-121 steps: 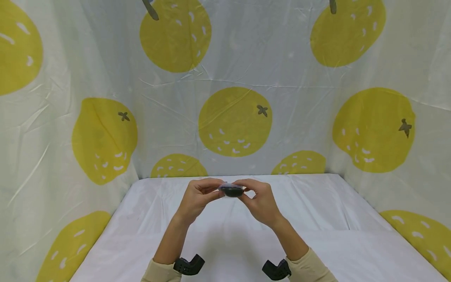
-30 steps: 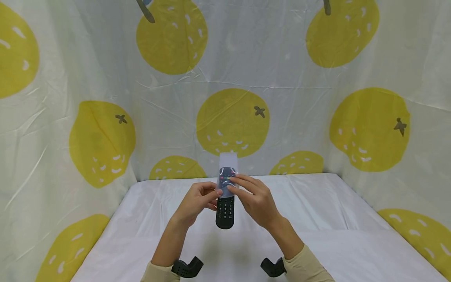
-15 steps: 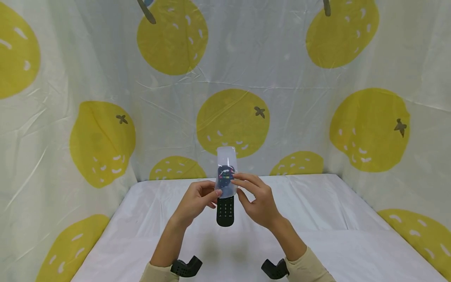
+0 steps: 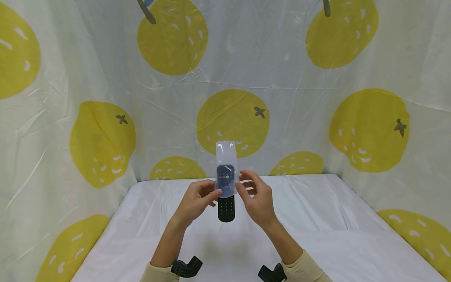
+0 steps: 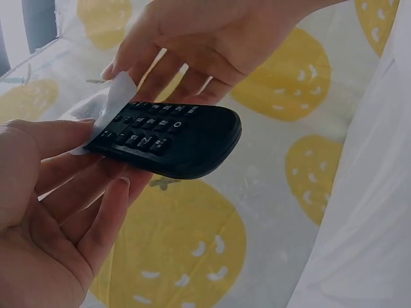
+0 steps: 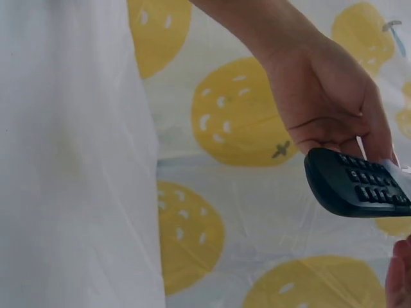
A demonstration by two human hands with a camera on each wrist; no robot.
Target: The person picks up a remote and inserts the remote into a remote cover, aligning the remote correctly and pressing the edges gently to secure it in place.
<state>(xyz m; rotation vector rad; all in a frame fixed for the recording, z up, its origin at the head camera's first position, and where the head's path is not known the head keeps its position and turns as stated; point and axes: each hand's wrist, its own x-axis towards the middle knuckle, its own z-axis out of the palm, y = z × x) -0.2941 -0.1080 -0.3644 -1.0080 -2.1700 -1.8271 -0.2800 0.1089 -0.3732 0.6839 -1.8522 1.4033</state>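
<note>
A black remote control [image 4: 226, 209] is held up above the white table, its keys facing me. Its upper part sits inside a translucent plastic sleeve [image 4: 225, 150], whose far end stands above the remote. My left hand [image 4: 195, 199] grips both along the left edge at the sleeve's mouth, thumb in front and fingers behind. On the right, my right hand [image 4: 258, 197] has its thumb at the sleeve's right edge, while its loosely bent fingers lie just beside it. The left wrist view shows the remote's bare keypad end [image 5: 186, 141] sticking out of the sleeve [image 5: 115, 102].
The white-covered table [image 4: 317, 243] lies below the hands. A pale curtain [image 4: 299, 105] printed with large yellow fruits encloses its back and sides. Black wrist mounts [image 4: 187, 267] sit at both beige cuffs.
The remote was seen end-on at first; now its key face shows and the sleeve's far end stands higher. My right fingers have left the sleeve's front for its right edge. My left grip stays.
</note>
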